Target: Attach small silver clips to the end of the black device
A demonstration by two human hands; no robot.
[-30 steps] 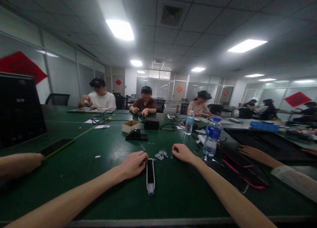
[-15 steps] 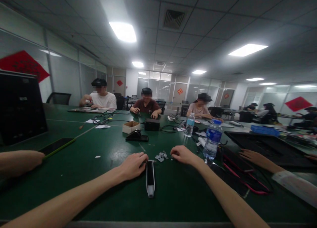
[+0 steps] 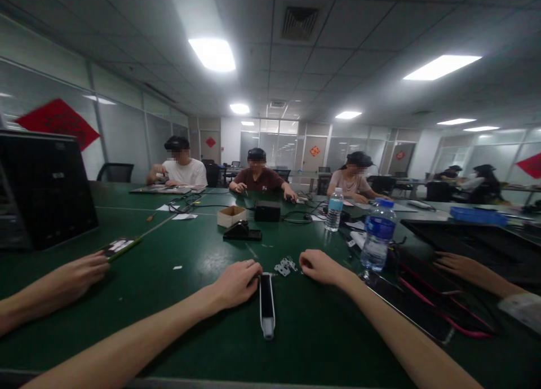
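Observation:
My left hand (image 3: pixel 238 283) rests on the table, its fingers closed against the far end of a slim, long white device (image 3: pixel 267 305) with a dark inset face. The device lies lengthwise, its grey end towards me. Just beyond it sits a small pile of silvery metal plates (image 3: pixel 285 266). To the right of that pile, my right hand (image 3: pixel 321 266) is on the table with its fingers curled in. Its fingertips are hidden from me, so whatever they pinch cannot be made out.
A small open box (image 3: pixel 231 215), a black stand (image 3: pixel 242 231) and a black box (image 3: pixel 267 211) lie ahead. Two water bottles (image 3: pixel 378 237) (image 3: pixel 334 210), a phone (image 3: pixel 412 307) and a black tray (image 3: pixel 469 248) stand right. Another person's hand (image 3: pixel 84 273) touches a phone (image 3: pixel 120 246) at left.
The view has turned slightly left. At left, another person's hand shows more fully and the phone screen is lit. A person opposite has moved one hand outward. My hands stay in place.

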